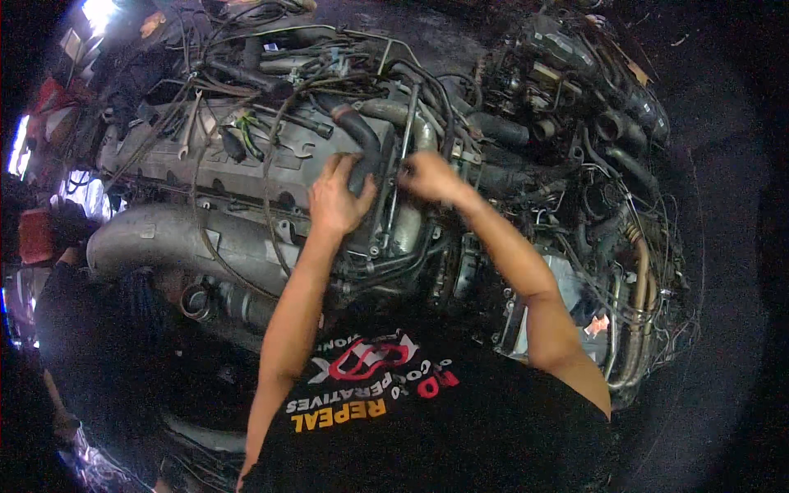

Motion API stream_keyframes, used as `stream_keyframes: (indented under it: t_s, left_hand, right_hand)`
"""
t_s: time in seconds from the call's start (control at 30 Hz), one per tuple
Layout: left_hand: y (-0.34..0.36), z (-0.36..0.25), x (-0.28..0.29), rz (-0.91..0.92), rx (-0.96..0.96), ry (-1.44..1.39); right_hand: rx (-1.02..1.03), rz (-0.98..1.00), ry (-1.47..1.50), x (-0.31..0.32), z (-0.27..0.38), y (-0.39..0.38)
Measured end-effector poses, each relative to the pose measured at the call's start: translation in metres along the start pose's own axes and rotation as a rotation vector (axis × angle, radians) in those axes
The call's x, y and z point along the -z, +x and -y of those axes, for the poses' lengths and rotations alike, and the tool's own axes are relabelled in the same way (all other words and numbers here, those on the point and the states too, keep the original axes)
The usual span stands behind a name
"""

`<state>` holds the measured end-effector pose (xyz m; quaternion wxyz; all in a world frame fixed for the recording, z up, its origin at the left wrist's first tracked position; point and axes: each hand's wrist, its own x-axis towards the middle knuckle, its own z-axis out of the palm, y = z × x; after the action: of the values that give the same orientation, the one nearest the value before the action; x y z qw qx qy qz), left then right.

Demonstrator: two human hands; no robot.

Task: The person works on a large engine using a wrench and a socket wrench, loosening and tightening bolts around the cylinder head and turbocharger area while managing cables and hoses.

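Observation:
My left hand (339,195) lies on the grey engine cover (238,168), fingers and thumb apart, touching the lower end of a black rubber hose (359,134). Just to its right, my right hand (431,176) is closed around a long, thin metal bar (408,123) that runs lengthwise beside the cover's right edge. The fingertips are partly hidden, and the bar's lower end reaches down toward bolts near the cover's corner. An open-ended wrench (297,151) and a dark socket extension (308,123) rest on the cover, left of my hands.
Another wrench (189,127) and a green-and-black item (246,134) lie farther left. Loose cables (197,177) loop across the engine. A wide grey pipe (177,238) curves along the near side. A person in dark clothes (99,329) is at the left. Hoses and metal pipes (639,271) crowd the right.

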<state>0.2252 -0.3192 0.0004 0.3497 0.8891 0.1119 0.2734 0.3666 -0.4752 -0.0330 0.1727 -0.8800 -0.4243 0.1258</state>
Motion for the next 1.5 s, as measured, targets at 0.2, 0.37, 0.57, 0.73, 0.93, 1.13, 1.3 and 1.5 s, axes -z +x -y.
stream_keyframes:
  t_s: [0.2,0.37,0.57,0.73,0.93,1.13,1.3,1.5]
  left_hand:
    - [-0.002,0.004,0.0,-0.027,-0.045,0.019]
    - [-0.001,0.003,-0.002,-0.017,-0.061,0.003]
    - [-0.002,0.002,-0.002,-0.014,-0.07,0.009]
    - [-0.002,0.002,-0.001,-0.007,-0.071,0.033]
    - [-0.003,-0.002,0.001,0.028,-0.008,0.026]
    - [-0.004,-0.003,0.002,0.003,-0.017,0.04]
    - [-0.007,-0.002,0.006,-0.071,-0.037,0.076]
    - [-0.008,-0.001,0.005,-0.05,-0.012,0.012]
  right_hand:
    - [0.01,-0.183,-0.249,-0.014,0.088,-0.087]
    - [-0.264,-0.124,0.008,-0.02,0.105,-0.147]
    - [-0.337,-0.481,0.482,-0.047,0.081,-0.193]
    - [-0.469,-0.695,1.088,-0.057,0.035,-0.207]
    - [-0.646,-0.561,1.433,-0.021,-0.048,-0.172]
    - [-0.211,-0.381,0.385,0.028,-0.026,-0.038]
    - [0.209,-0.148,0.029,-0.003,0.078,-0.047]
    - [-0.53,-0.672,0.913,0.007,0.05,-0.128]
